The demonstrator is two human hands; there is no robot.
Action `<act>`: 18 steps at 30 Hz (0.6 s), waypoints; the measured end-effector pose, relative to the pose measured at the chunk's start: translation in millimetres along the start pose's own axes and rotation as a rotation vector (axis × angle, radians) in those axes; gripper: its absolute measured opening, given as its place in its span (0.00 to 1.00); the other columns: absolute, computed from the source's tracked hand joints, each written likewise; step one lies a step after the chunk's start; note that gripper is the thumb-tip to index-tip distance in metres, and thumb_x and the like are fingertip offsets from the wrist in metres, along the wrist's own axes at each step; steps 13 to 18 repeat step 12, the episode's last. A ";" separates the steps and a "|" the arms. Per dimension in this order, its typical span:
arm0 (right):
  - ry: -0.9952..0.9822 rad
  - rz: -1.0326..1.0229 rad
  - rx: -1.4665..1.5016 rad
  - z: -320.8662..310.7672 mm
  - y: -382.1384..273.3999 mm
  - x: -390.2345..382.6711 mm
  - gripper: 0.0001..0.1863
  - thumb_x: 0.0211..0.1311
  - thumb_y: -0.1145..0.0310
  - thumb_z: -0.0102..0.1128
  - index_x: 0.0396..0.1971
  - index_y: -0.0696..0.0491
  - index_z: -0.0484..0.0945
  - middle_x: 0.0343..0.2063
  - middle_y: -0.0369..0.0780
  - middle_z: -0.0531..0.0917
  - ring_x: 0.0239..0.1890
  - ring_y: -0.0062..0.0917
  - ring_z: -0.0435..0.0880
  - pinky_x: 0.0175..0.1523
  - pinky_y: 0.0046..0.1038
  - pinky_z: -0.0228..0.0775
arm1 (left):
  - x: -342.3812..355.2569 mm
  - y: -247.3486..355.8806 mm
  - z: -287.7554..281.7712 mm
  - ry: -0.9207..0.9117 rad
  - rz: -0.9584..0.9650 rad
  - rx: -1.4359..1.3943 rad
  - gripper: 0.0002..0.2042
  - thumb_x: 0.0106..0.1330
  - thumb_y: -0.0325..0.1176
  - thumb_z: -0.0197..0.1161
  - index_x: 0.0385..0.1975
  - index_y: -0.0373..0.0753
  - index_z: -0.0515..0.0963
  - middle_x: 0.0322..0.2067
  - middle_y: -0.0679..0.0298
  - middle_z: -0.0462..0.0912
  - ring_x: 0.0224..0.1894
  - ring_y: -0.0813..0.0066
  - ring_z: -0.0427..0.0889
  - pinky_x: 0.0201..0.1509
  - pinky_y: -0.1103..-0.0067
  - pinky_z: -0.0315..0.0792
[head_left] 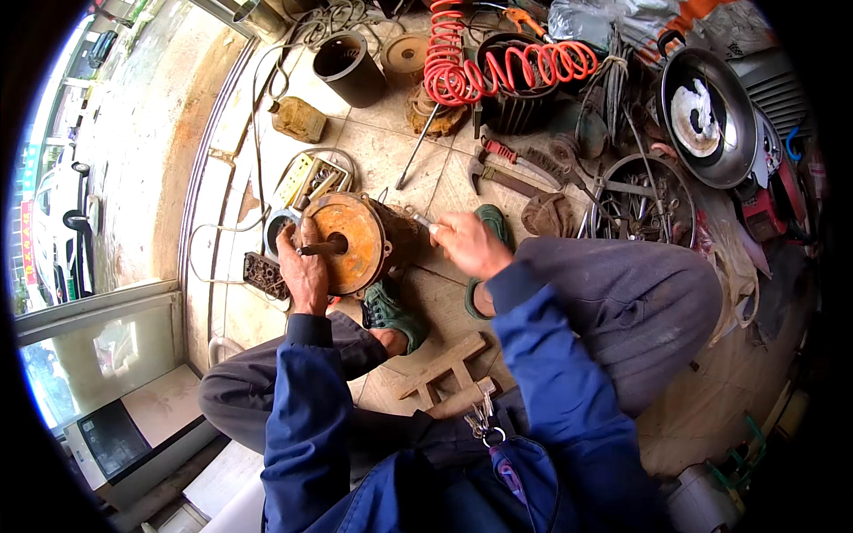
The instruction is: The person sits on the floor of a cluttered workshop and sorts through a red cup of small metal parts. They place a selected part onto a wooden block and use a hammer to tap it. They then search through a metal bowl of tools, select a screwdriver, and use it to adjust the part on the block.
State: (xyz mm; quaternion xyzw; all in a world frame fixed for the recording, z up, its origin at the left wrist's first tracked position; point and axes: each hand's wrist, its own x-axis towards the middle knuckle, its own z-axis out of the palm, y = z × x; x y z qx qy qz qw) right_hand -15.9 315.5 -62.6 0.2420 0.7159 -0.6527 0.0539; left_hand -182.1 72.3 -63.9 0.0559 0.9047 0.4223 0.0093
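Note:
A rusty, round-faced electric motor [364, 235] lies on its side on the tiled floor between my feet, its flat orange-brown end plate turned to the left. A dark shaft [324, 247] sticks out of the plate's middle. My left hand [304, 275] is closed against the plate, fingers bent around beside the shaft. On the motor's other side, my right hand [473, 245] makes a fist around a small silver metal tool [421, 218], whose end points at the motor's body. The rest of the tool is hidden in my palm.
A red coiled air hose [449, 62] lies at the far side near a dark cylinder [349, 69]. A hammer [506, 175], a black pan [709, 115] and a wheel-like basket of metal parts [644, 200] stand right. A yellow container [298, 119] and wooden frame [444, 373] sit nearby.

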 end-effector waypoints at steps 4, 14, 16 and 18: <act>-0.337 -0.050 -0.189 -37.2 -23.6 34.3 0.18 0.67 0.59 0.57 0.26 0.59 0.83 0.16 0.35 0.77 0.21 0.18 0.73 0.28 0.27 0.64 | 6.6 1.9 4.4 -0.094 -0.064 0.042 0.32 0.72 0.56 0.58 0.55 0.26 0.73 0.45 0.44 0.82 0.47 0.58 0.83 0.52 0.69 0.74; -0.557 -0.007 -0.340 -46.2 -36.8 65.5 0.18 0.65 0.56 0.60 0.23 0.54 0.85 0.18 0.35 0.80 0.24 0.23 0.76 0.33 0.31 0.68 | 5.2 10.9 2.5 -0.135 -0.116 0.078 0.32 0.72 0.58 0.57 0.56 0.29 0.74 0.48 0.41 0.82 0.50 0.53 0.83 0.56 0.66 0.73; -0.557 -0.007 -0.340 -46.2 -36.8 65.5 0.18 0.65 0.56 0.60 0.23 0.54 0.85 0.18 0.35 0.80 0.24 0.23 0.76 0.33 0.31 0.68 | 5.2 10.9 2.5 -0.135 -0.116 0.078 0.32 0.72 0.58 0.57 0.56 0.29 0.74 0.48 0.41 0.82 0.50 0.53 0.83 0.56 0.66 0.73; -0.557 -0.007 -0.340 -46.2 -36.8 65.5 0.18 0.65 0.56 0.60 0.23 0.54 0.85 0.18 0.35 0.80 0.24 0.23 0.76 0.33 0.31 0.68 | 5.2 10.9 2.5 -0.135 -0.116 0.078 0.32 0.72 0.58 0.57 0.56 0.29 0.74 0.48 0.41 0.82 0.50 0.53 0.83 0.56 0.66 0.73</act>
